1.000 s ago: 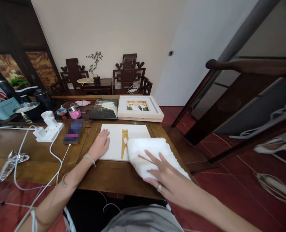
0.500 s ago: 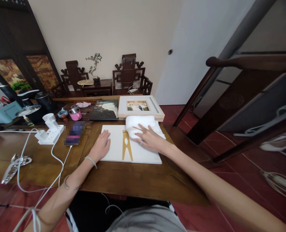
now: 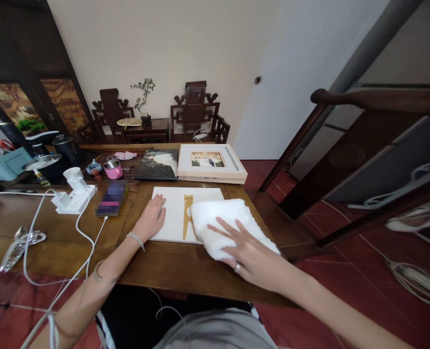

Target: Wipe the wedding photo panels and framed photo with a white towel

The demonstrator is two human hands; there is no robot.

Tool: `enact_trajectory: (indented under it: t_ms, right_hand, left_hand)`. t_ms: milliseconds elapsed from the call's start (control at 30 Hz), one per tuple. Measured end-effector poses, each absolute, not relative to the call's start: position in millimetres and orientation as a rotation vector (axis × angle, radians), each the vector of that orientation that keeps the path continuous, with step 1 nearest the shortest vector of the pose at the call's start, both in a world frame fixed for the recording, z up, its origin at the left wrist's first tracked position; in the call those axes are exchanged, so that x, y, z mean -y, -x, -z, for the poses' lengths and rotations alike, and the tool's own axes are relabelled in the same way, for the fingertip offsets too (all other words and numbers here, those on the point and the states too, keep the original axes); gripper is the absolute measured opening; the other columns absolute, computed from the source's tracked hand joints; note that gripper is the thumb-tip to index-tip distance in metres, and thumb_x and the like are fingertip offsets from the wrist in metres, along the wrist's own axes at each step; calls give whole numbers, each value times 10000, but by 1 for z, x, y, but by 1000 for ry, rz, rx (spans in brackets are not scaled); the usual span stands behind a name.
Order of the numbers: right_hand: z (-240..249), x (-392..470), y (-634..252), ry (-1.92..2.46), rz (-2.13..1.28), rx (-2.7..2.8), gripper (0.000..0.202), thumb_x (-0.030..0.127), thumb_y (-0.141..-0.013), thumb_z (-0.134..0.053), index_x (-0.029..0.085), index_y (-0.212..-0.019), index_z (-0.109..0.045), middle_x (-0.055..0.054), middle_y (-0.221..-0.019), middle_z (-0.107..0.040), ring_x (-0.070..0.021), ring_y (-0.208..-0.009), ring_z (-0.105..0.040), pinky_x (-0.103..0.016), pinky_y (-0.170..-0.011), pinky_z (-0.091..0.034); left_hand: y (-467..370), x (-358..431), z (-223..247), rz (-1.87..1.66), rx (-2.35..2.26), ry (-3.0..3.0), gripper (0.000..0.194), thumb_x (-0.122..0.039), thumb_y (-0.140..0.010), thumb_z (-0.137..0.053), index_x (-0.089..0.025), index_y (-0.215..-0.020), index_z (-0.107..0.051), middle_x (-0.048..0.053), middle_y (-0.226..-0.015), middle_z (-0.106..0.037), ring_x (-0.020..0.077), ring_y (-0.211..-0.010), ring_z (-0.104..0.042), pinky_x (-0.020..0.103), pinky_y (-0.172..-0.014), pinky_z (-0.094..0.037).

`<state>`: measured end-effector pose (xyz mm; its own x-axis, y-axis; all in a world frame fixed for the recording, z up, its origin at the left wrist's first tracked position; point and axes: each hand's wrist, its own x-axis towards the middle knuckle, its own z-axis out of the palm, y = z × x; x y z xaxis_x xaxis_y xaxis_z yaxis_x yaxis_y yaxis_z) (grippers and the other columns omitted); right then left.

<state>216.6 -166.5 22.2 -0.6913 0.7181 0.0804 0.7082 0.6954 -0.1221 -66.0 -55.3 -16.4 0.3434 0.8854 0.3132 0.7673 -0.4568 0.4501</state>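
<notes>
My right hand (image 3: 249, 247) lies with spread fingers on a folded white fluffy towel (image 3: 220, 213). The towel covers the right part of a flat white board (image 3: 169, 194) and hangs past its near right edge. On the board's left edge rests my left hand (image 3: 151, 216), palm down with fingers stretched out. Between the hands a flat gold A-shaped figure (image 3: 187, 218) shows on the board, its right leg partly under the towel. Whether that figure is printed or a loose piece, I cannot tell.
Behind the board are a framed picture (image 3: 211, 169) and a dark photo panel (image 3: 157, 165). To the left are a phone (image 3: 111, 198), a pink cup (image 3: 113, 169), a white power strip (image 3: 75, 198) with cables, and a clear hair clip (image 3: 21, 247). A wooden chair (image 3: 309, 174) stands at right.
My right hand has moved the towel toward me and to the right, from the board's far right corner to its near right edge. My left hand has stayed in place.
</notes>
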Motion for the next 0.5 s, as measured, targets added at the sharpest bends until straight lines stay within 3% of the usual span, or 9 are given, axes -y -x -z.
enact_trajectory:
  t_ms: [133,267,367,500]
  right_hand:
    - [-28,116,-215,1230,-170,2720,366,271,-965,-347,151,-1014,-690,-135,-1496,-365,-354,-1413,-189,-647,-1074,-256]
    - [-28,64,-209,1333,-164,2676,424,322,-989,-306,104,-1146,-633,-203,-1359,-513,-344,-1401,-241,-626,-1072,-261]
    - [-26,42,-206,1391,-147,2670,443,312,-992,-291,71,-1232,-575,-233,-1333,-519,-340,-1397,-253,-620,-1058,-275]
    - [-24,48,-205,1385,-141,2651,440,318,-990,-289,91,-1210,-594,-214,-1313,-544,-337,-1391,-269,-620,-1063,-265]
  left_hand:
    - [66,56,15,-760,-1492,-2387,406,-226,-919,-358,-66,-1252,-527,201,-1424,-455,267,-1391,-335,473,-1140,-285]
    - [67,55,15,-764,-1477,-2385,414,-227,-921,-353,-47,-1251,-524,217,-1421,-453,271,-1390,-334,480,-1139,-286]
    - [67,55,16,-776,-1480,-2392,407,-235,-922,-353,-70,-1252,-525,201,-1420,-461,263,-1388,-340,478,-1139,-286]
    - [67,55,17,-788,-1487,-2380,423,-236,-922,-348,-58,-1273,-502,210,-1422,-455,260,-1390,-338,468,-1143,-283]
